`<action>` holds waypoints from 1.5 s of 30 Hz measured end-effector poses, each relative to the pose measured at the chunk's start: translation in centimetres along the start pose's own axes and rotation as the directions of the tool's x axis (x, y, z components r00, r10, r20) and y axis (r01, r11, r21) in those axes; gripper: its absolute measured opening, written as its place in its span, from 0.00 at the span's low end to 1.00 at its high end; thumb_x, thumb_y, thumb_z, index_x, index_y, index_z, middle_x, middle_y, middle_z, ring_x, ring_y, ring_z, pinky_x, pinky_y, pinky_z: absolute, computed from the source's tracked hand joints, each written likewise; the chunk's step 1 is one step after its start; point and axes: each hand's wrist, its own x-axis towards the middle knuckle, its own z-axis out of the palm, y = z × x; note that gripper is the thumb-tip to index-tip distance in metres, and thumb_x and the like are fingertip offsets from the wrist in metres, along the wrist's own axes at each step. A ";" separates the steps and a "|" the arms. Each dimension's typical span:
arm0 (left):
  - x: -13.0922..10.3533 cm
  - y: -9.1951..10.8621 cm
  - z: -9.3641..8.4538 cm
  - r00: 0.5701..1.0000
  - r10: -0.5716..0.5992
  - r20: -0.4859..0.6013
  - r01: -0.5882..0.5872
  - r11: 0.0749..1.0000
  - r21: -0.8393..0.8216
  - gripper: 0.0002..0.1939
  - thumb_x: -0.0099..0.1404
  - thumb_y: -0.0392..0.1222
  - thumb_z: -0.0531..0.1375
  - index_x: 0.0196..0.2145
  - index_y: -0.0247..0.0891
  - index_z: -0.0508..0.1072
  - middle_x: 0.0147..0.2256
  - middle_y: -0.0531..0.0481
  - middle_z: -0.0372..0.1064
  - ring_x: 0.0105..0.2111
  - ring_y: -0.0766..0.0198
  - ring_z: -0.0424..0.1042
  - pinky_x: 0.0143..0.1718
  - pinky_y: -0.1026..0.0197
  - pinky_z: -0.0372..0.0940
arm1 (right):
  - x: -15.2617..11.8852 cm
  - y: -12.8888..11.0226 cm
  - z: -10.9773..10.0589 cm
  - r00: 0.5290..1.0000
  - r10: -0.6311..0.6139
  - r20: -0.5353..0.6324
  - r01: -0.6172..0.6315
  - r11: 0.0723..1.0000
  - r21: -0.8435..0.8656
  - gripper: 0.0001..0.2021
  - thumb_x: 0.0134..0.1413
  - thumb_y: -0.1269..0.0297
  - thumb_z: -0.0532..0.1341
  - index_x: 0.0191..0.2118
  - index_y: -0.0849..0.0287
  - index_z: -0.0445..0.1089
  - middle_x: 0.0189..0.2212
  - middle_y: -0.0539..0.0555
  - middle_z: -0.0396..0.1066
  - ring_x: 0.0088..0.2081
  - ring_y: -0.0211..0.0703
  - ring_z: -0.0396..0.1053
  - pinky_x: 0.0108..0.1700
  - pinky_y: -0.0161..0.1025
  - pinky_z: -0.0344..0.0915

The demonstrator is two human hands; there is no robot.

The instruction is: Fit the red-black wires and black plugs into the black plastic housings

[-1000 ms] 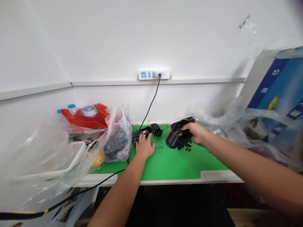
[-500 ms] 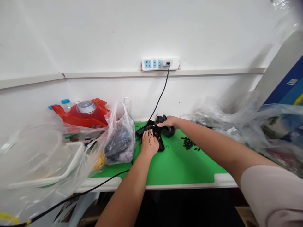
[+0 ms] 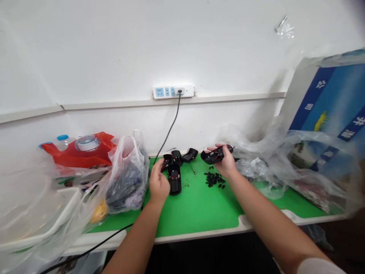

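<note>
Nearest you, the white front edge of the bench (image 3: 199, 234) gives way to a green mat (image 3: 199, 205), with a black cable (image 3: 114, 234) trailing off its near left corner. Your left hand (image 3: 158, 184) rests on the mat, fingers curled against a cluster of black shell halves (image 3: 174, 177) — its fingertips touch the nearest long piece, but you cannot tell whether they actually pinch it. Your right hand (image 3: 226, 163) is raised just above the mat, fingers and thumb closed around one black shell piece (image 3: 216, 155) with red wiring showing inside. Just below that hand, a small heap of black bits (image 3: 215, 179) lies on the mat. To the left sits a clear bag of dark parts (image 3: 127, 179), and beyond it a red bag (image 3: 82, 154). Crumpled clear plastic (image 3: 273, 160) spreads to the right, beneath a blue-printed box (image 3: 327, 102). Farthest back, a power strip (image 3: 172, 91) hangs on the white wall.
</note>
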 end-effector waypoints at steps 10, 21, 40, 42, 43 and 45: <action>-2.5 13.2 3.3 0.964 -0.252 0.082 0.260 0.840 -0.476 0.10 0.58 0.41 0.59 0.39 0.39 0.70 0.38 0.47 0.67 0.37 0.64 0.69 0.38 0.62 0.66 | -1.5 1.3 -0.3 0.966 0.096 -0.239 -0.155 0.958 -0.242 0.34 0.47 0.29 0.41 0.33 0.57 0.65 0.14 0.52 0.62 0.15 0.42 0.58 0.15 0.40 0.55; -0.1 9.5 14.0 0.740 -0.515 0.433 0.579 0.159 -0.800 0.20 0.55 0.45 0.63 0.45 0.39 0.68 0.48 0.47 0.69 0.48 0.62 0.68 0.55 0.57 0.59 | -3.6 2.6 0.9 0.987 -0.135 0.092 0.150 0.971 -0.185 0.24 0.53 0.53 0.59 0.54 0.55 0.59 0.51 0.54 0.66 0.52 0.44 0.64 0.56 0.43 0.61; 1.8 7.4 7.1 0.727 -0.391 0.564 0.667 0.210 -0.715 0.22 0.52 0.38 0.61 0.47 0.39 0.65 0.42 0.45 0.72 0.43 0.57 0.71 0.47 0.52 0.65 | -4.5 3.3 0.3 0.847 0.292 0.445 -0.278 0.956 -0.097 0.21 0.49 0.64 0.64 0.51 0.57 0.64 0.31 0.51 0.72 0.25 0.37 0.71 0.26 0.37 0.73; 1.8 7.4 7.1 0.740 -0.345 0.577 0.655 0.177 -0.734 0.25 0.51 0.35 0.59 0.48 0.40 0.63 0.45 0.45 0.71 0.45 0.57 0.71 0.49 0.51 0.64 | -4.7 3.1 0.6 0.861 0.269 0.431 -0.261 0.962 -0.079 0.22 0.49 0.64 0.65 0.51 0.56 0.64 0.30 0.51 0.72 0.25 0.37 0.71 0.26 0.37 0.72; 1.7 7.4 7.1 0.750 -0.324 0.576 0.644 0.163 -0.747 0.25 0.51 0.34 0.58 0.49 0.41 0.63 0.45 0.46 0.70 0.46 0.57 0.70 0.50 0.50 0.63 | -4.8 2.9 0.7 0.866 0.260 0.427 -0.253 0.965 -0.075 0.22 0.48 0.64 0.65 0.50 0.56 0.64 0.29 0.50 0.72 0.25 0.38 0.71 0.26 0.37 0.72; 1.7 7.6 7.0 0.768 -0.294 0.569 0.624 0.143 -0.769 0.25 0.52 0.34 0.57 0.50 0.42 0.61 0.47 0.46 0.70 0.47 0.57 0.69 0.51 0.50 0.62 | -5.0 2.7 0.9 0.874 0.241 0.423 -0.232 0.970 -0.074 0.22 0.48 0.63 0.65 0.50 0.55 0.64 0.27 0.49 0.71 0.24 0.38 0.71 0.26 0.37 0.72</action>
